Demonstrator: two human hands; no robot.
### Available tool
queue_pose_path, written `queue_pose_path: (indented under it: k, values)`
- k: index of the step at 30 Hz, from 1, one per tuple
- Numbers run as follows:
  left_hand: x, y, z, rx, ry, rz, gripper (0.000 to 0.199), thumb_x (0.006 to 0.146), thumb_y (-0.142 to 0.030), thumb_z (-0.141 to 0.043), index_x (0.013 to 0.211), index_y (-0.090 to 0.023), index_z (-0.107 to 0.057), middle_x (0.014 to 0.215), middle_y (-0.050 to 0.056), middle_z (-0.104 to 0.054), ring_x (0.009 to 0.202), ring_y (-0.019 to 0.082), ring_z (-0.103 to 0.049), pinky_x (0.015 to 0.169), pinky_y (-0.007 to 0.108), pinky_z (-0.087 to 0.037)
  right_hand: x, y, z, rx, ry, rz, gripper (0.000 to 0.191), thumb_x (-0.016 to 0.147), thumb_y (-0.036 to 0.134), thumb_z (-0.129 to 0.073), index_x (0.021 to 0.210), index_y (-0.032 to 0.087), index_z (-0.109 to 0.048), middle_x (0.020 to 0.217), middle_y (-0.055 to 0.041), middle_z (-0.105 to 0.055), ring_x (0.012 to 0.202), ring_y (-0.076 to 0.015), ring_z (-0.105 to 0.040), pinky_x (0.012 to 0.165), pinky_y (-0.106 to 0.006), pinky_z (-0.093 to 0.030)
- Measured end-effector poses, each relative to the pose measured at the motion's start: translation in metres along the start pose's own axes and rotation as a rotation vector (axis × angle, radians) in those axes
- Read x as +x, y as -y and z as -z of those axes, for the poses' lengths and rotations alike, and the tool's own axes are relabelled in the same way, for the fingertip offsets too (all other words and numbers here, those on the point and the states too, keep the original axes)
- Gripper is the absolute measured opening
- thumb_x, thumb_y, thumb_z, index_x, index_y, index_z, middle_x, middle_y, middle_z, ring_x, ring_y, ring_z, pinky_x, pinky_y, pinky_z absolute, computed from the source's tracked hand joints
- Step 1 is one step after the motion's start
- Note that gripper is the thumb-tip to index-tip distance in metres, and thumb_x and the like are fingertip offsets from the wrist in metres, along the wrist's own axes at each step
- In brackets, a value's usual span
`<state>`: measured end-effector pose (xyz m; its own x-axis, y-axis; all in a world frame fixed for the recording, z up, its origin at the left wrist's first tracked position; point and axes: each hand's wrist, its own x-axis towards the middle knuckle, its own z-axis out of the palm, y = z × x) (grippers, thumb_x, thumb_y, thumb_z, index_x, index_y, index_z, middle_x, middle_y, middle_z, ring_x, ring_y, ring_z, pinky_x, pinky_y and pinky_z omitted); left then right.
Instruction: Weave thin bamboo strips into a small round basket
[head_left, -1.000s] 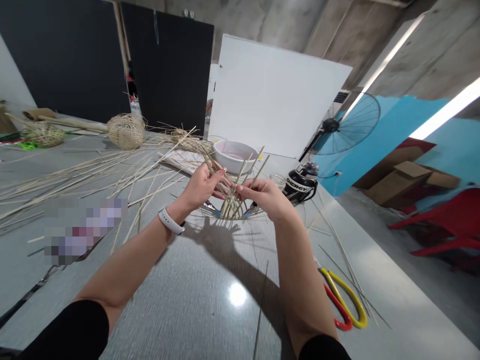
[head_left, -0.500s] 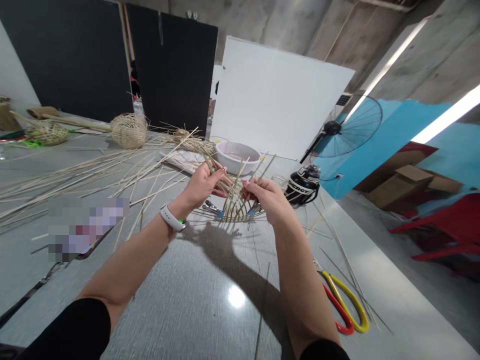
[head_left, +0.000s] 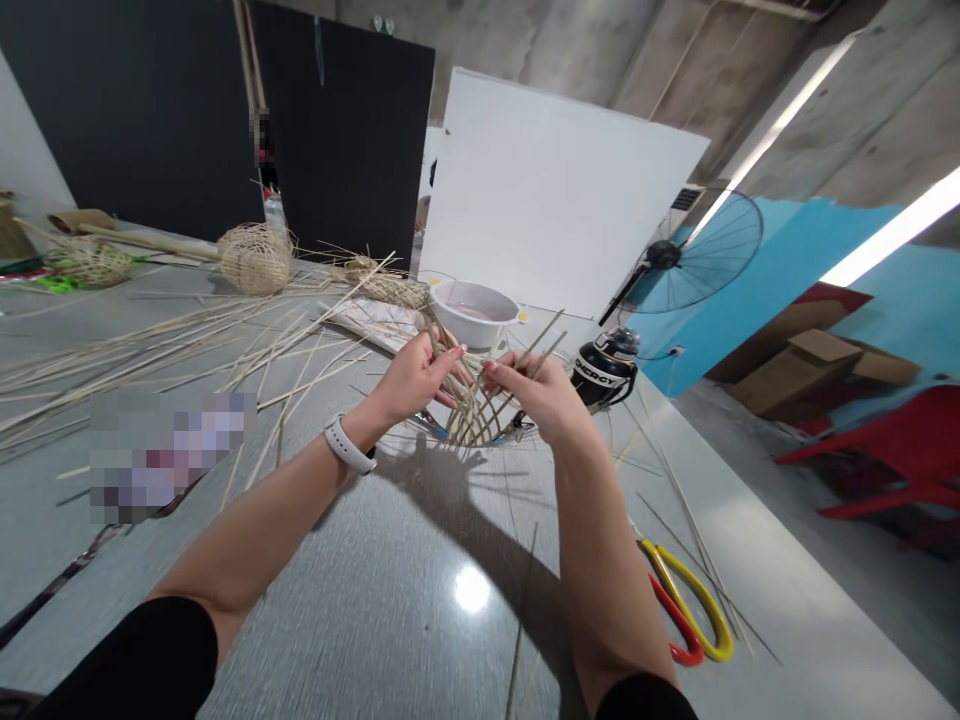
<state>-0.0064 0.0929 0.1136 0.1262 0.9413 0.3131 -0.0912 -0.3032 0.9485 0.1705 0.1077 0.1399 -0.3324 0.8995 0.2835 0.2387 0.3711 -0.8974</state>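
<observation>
A partly woven piece of thin bamboo strips (head_left: 472, 418) stands on the grey table between my hands, its loose ends pointing up and outward. My left hand (head_left: 421, 375), with a white band on the wrist, pinches strips at the left side of the weave. On the right side, my right hand (head_left: 534, 385) has thumb and forefinger closed on strips, and several ends stick out above it. Metal clips with blue parts sit at both lower sides of the piece, partly hidden by the strips and hands.
Behind the weave are a grey-white basin (head_left: 476, 312) and a black bottle (head_left: 604, 368). Red-and-yellow-handled scissors (head_left: 694, 600) lie at the right. Long loose strips (head_left: 172, 345), a woven ball (head_left: 255, 260) and a blurred flat object (head_left: 176, 455) are at the left.
My left hand has shifted slightly right and down, toward my right hand. The strips between my hands lean closer together, and their ends over my right hand slant further right.
</observation>
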Motion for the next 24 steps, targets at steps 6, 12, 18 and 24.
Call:
queue_pose_path:
  k: [6,12,18,24]
  values:
    - [0.0003,0.0012,-0.0006,0.005,-0.019,0.002,0.023,0.091,-0.036,-0.06,0.096,-0.017,-0.046,0.069,0.0,-0.067,0.048,0.012,-0.065,0.042,0.021,-0.055,-0.0007,0.0013,0.0009,-0.033,0.07,0.033,0.033,0.076,0.047,-0.07,0.065,0.017,-0.063,0.061,-0.0025,-0.064,0.06,-0.0133,-0.054,0.063,-0.029,-0.043]
    - [0.0011,0.002,0.0002,0.006,-0.025,0.007,0.02,0.092,-0.034,-0.057,0.096,-0.017,-0.047,0.068,-0.001,-0.067,0.05,0.013,-0.066,0.042,0.022,-0.056,-0.0005,0.0,-0.0037,-0.077,0.058,-0.014,0.034,0.078,0.047,-0.067,0.064,0.016,-0.064,0.06,-0.0029,-0.063,0.06,-0.0131,-0.054,0.06,-0.028,-0.042]
    - [0.0009,0.0035,-0.0016,0.008,-0.058,-0.001,0.021,0.09,-0.033,-0.062,0.094,-0.017,-0.049,0.068,-0.001,-0.067,0.05,0.013,-0.066,0.043,0.023,-0.056,-0.0027,-0.0007,-0.0036,-0.107,0.089,0.019,0.033,0.077,0.045,-0.069,0.063,0.016,-0.062,0.057,-0.0002,-0.057,0.056,-0.012,-0.049,0.056,-0.028,-0.037]
    - [0.003,0.0004,0.0021,-0.042,-0.038,0.013,0.024,0.089,-0.035,-0.064,0.092,-0.017,-0.048,0.065,-0.001,-0.068,0.05,0.013,-0.066,0.043,0.021,-0.055,-0.0036,0.0042,-0.0036,-0.034,0.01,0.04,0.028,0.074,0.039,-0.07,0.06,0.017,-0.061,0.056,0.0007,-0.057,0.056,-0.0113,-0.047,0.056,-0.028,-0.035]
